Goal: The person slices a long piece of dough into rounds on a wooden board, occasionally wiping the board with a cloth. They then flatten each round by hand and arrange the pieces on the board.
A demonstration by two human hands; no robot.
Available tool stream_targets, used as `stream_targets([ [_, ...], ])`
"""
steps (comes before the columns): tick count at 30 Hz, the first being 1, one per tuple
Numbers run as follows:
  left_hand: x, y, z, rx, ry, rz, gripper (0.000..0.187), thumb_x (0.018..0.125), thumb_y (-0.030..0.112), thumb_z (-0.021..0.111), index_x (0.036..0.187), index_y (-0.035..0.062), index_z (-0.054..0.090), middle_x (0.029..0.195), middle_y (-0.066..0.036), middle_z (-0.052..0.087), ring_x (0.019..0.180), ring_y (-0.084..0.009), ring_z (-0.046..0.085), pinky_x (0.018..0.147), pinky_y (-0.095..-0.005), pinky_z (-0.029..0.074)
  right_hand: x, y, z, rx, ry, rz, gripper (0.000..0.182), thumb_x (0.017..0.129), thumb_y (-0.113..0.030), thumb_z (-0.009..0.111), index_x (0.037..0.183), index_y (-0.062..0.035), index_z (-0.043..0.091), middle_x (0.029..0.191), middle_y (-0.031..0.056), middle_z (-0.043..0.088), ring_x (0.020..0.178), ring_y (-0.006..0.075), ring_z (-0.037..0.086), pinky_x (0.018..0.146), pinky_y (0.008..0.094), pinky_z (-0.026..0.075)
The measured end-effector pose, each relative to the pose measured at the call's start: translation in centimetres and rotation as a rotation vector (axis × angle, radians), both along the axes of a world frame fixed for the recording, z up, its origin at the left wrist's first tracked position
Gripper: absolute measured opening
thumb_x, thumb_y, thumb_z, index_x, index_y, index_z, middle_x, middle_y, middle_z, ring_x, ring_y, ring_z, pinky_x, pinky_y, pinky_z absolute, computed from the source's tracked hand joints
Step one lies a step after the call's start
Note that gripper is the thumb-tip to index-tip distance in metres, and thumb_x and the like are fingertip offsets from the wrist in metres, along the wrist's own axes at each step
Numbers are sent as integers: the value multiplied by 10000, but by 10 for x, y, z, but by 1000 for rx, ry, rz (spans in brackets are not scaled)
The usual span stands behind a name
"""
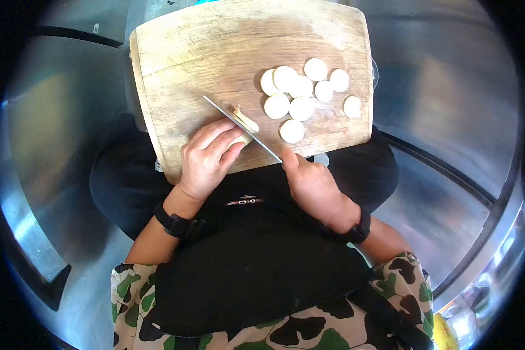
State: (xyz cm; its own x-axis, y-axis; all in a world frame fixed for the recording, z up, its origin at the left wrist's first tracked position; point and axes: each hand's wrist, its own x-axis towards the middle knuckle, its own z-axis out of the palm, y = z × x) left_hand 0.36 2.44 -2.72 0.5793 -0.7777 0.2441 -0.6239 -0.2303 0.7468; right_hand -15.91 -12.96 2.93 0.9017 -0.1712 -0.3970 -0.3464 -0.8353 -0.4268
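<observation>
My left hand (206, 154) is closed on a pale, mushroom-like piece (242, 139), its fingers pressing it down near the front edge of a wooden cutting board (198, 52). A kitchen knife (261, 144) lies across the right end of this piece, its blade slanting from upper left to lower right. My right hand (314, 185) grips the knife's handle, which is hidden in the fist. Just beyond the blade rests a cut slice (247, 121) with a brownish edge. Several round cream slices (301, 109) lie on the right half of the board, some overlapping.
The board rests across the person's lap, over dark trousers (122, 181). Metal panels (437, 76) stand on both sides. A black apron (256, 262) covers the front of a camouflage-patterned top. Yellow and clear packaging (446, 333) shows at the bottom right.
</observation>
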Motion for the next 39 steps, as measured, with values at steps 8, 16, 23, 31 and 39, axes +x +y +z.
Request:
stream_targets([
  [8,-12,7,0,-39,-69,15,303,743,86,775,1037,91,698,1081,-46,680,970,-244,664,827,-344,553,24,-2,-8,46,-22,-181,256,903,-83,541,1133,-16,454,726,234,639,689,436,652,604,520,527],
  [16,-22,12,7,-20,-205,-6,270,774,112,748,1038,108,693,1124,-23,668,989,-243,657,825,-347,551,-18,4,28,60,-227,-285,269,930,-92,582,1146,9,457,727,254,632,710,449,635,584,498,500],
  [23,-24,12,9,33,-226,8,260,769,118,748,1021,114,682,1083,-25,665,982,-243,658,799,-350,556,-38,15,39,-14,-120,-137,112,920,-71,504,1019,-46,458,786,197,655,718,393,667,603,491,536],
  [31,-18,11,7,41,-220,-12,252,761,111,755,1001,112,676,1062,-30,662,950,-245,663,780,-351,559,-30,16,31,-16,33,-95,159,893,-24,467,1047,-13,429,829,218,652,766,399,677,623,480,551],
  [39,-7,7,1,39,-85,-3,224,776,114,760,984,79,685,1017,-49,669,899,-243,671,765,-347,558,-6,4,21,42,104,-21,166,898,-29,460,1059,2,434,782,229,656,744,403,678,622,483,556],
])
